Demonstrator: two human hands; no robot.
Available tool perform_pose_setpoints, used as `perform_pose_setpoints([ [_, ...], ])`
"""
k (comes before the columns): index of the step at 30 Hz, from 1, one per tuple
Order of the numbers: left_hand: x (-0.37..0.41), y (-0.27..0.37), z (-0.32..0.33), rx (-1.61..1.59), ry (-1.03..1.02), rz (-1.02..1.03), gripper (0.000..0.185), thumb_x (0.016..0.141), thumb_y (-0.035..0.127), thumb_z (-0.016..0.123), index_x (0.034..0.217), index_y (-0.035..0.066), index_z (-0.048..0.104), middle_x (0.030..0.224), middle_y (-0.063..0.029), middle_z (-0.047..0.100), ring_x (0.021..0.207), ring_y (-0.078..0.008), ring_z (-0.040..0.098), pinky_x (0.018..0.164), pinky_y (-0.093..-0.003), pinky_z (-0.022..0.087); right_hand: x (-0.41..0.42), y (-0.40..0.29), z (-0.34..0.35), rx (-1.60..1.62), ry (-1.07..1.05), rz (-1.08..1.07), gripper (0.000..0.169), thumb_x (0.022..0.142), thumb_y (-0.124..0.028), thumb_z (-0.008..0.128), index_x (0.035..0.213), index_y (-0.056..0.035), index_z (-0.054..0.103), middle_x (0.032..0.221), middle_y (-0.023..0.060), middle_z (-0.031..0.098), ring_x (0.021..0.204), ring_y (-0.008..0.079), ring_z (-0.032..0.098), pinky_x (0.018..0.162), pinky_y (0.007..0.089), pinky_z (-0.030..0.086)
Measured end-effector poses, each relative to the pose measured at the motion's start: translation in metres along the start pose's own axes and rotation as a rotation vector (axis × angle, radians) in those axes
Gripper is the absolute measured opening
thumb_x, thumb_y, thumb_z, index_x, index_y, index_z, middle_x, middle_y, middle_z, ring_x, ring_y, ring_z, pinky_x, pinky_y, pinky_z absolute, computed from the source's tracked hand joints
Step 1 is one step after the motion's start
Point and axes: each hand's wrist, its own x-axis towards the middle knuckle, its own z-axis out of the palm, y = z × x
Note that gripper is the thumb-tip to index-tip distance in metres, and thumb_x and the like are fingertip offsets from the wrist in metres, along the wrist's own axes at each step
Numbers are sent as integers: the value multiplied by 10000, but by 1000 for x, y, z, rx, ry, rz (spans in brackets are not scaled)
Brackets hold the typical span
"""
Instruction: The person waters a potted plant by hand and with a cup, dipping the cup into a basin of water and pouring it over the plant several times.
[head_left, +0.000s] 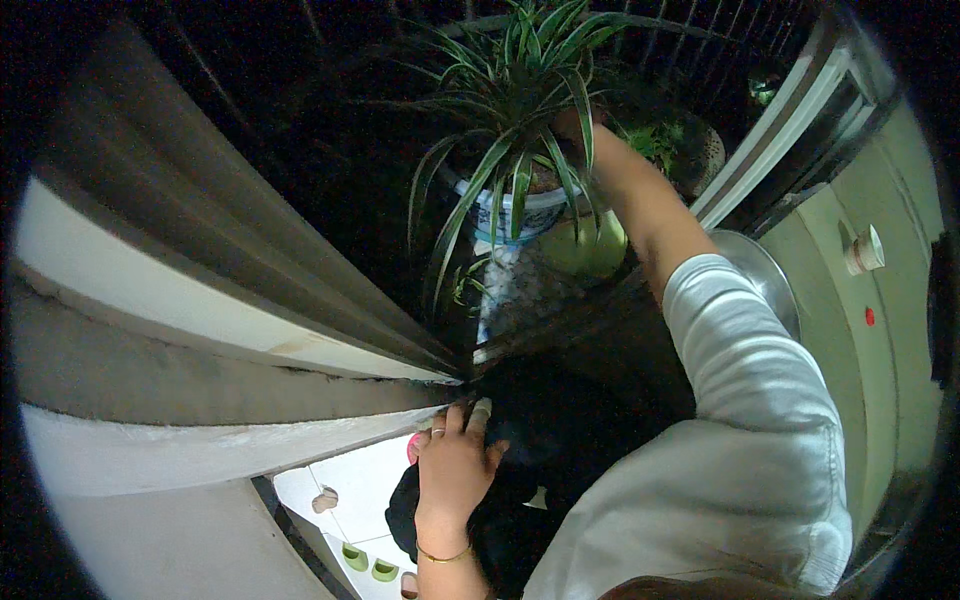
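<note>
My right hand (579, 124) reaches in among the striped leaves of a spider plant (517, 82). Dark shade and leaves hide its fingers, so whether it grips anything does not show. The plant grows in a white pot with a blue pattern (514, 214). Lower down, my left hand (457, 469) rests palm down with its fingers spread near the end of a wall ledge (420, 394). A pale wrapping (481, 409) covers one of its fingertips. A ring and a thin gold bracelet (444, 559) are on that hand and wrist.
A yellow-green rounded object (589, 244) sits beside the pot. Another potted plant (660, 146) stands behind my right forearm. A window frame (780, 127) and a round metal pan or lid (761, 274) are at right. Green slippers (385, 570) lie on white floor tiles (360, 502).
</note>
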Motion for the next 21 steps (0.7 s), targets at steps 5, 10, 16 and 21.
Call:
perform_pose_setpoints([
  [5, 5, 5, -2, 17, -31, 3, 556, 834, 294, 734, 1325, 84, 580, 1193, -177, 582, 1079, -395, 577, 896, -486, 477, -5, 8, -13, -76, -51, -83, 348, 824, -369, 674, 1066, -121, 705, 1002, 161, 729, 874, 348, 691, 762, 453, 539],
  [10, 14, 3, 10, 9, -41, -1, 531, 843, 288, 729, 1306, 69, 591, 1185, -195, 591, 1043, -411, 598, 886, -485, 483, -34, 10, -36, -154, -144, -214, 387, 822, -390, 676, 1108, -130, 694, 1001, 161, 730, 880, 347, 694, 767, 459, 540],
  [16, 21, -1, 23, 27, -31, 8, 522, 835, 272, 744, 1279, 32, 608, 1198, -230, 602, 1071, -447, 598, 899, -499, 512, -109, 32, -78, -211, -312, -409, 436, 819, -415, 679, 1159, -141, 682, 1000, 161, 731, 887, 344, 697, 774, 467, 542],
  [21, 23, -6, 34, 51, -8, 2, 539, 844, 315, 737, 1304, 65, 610, 1258, -207, 598, 1118, -416, 596, 923, -478, 507, -250, 85, -84, -39, -52, -352, 629, 841, -427, 693, 1337, -92, 502, 967, 183, 720, 904, 370, 690, 775, 486, 531],
])
